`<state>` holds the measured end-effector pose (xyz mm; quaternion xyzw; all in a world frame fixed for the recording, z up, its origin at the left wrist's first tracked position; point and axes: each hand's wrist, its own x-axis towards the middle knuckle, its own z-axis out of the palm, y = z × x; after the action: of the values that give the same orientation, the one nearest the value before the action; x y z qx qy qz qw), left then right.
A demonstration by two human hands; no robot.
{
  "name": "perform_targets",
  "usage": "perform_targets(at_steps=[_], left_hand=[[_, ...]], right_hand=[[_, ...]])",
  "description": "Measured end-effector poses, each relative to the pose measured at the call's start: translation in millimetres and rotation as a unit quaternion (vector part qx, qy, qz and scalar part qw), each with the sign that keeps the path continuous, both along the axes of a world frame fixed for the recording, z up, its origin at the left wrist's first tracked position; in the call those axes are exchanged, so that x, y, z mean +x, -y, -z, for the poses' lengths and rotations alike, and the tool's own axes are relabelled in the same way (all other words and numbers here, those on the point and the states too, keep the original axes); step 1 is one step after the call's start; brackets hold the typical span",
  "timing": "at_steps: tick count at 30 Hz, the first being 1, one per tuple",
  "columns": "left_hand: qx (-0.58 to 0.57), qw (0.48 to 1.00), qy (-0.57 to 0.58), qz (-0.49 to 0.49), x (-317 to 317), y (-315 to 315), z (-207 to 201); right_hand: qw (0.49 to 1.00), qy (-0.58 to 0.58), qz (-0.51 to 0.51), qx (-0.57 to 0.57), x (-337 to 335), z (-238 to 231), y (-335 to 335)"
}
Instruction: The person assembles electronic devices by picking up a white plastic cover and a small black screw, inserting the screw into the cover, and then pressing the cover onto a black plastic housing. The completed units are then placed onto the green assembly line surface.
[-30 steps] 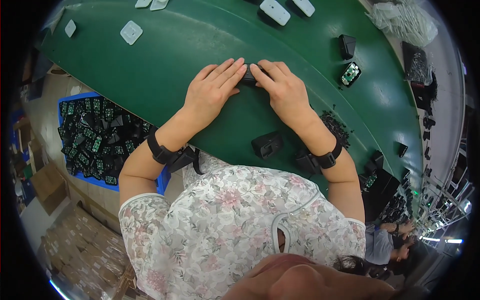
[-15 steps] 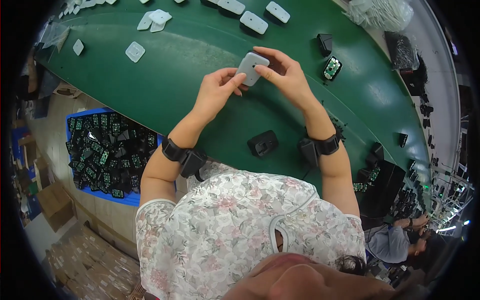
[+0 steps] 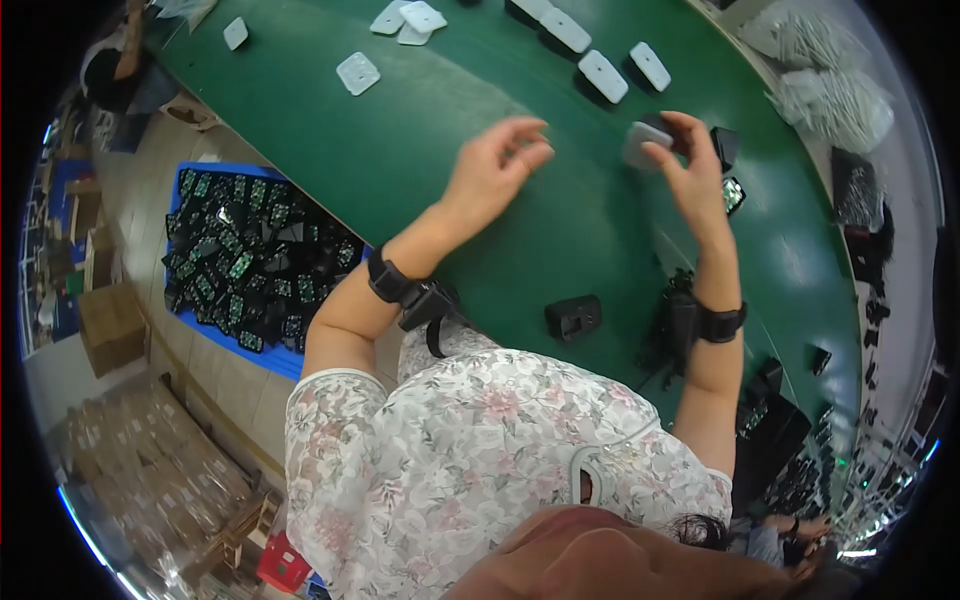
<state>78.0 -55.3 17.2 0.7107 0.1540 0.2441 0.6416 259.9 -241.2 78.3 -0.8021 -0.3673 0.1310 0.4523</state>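
My right hand [image 3: 692, 165] grips a white-faced device with a dark body [image 3: 641, 146] between thumb and fingers, above the green table. Nothing shows in my left hand [image 3: 492, 172]; its thumb and fingers are bent but apart. Beyond my right hand lie several like devices with white covers, one of them a white-topped device [image 3: 603, 77]. A black housing [image 3: 724, 148] and a housing with a bare green circuit board [image 3: 734, 195] sit just right of that hand, partly hidden by it. Close to my body rests another black housing [image 3: 573, 318].
A blue bin [image 3: 187, 318] full of black housings with circuit boards stands below the table's left edge. Loose white covers [image 3: 358, 74] lie at the far left of the green table [image 3: 420, 110]. Clear bags of white parts [image 3: 833, 105] sit at the far right. Another person [image 3: 790, 540] is at lower right.
The device has left my left hand and moved right in my right hand, toward the row of white-topped devices. My left hand has opened. The whole view has shifted.
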Motion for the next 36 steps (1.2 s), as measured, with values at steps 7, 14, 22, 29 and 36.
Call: perform_targets(at_steps=[7,14,22,29,36], left_hand=[[0.476,0.802,-0.155,-0.326,-31.7,-162.5,25.4],[0.547,0.669,-0.409,-0.292,-42.6,-208.2,34.9],[0.553,0.716,-0.325,-0.275,-46.1,-253.5,77.0],[0.563,0.657,-0.384,-0.323,-34.9,-236.6,82.7],[0.311,0.907,-0.19,-0.21,-39.8,-278.9,110.5]], right_hand=[[0.993,0.01,-0.04,-0.108,73.4,2.2,14.6],[0.986,0.026,-0.056,-0.156,96.0,3.6,10.1],[0.986,0.164,0.042,-0.006,83.6,-13.0,34.1],[0.986,0.118,0.107,-0.049,24.9,-42.5,113.1],[0.964,0.219,0.025,-0.147,-57.8,21.1,114.8]])
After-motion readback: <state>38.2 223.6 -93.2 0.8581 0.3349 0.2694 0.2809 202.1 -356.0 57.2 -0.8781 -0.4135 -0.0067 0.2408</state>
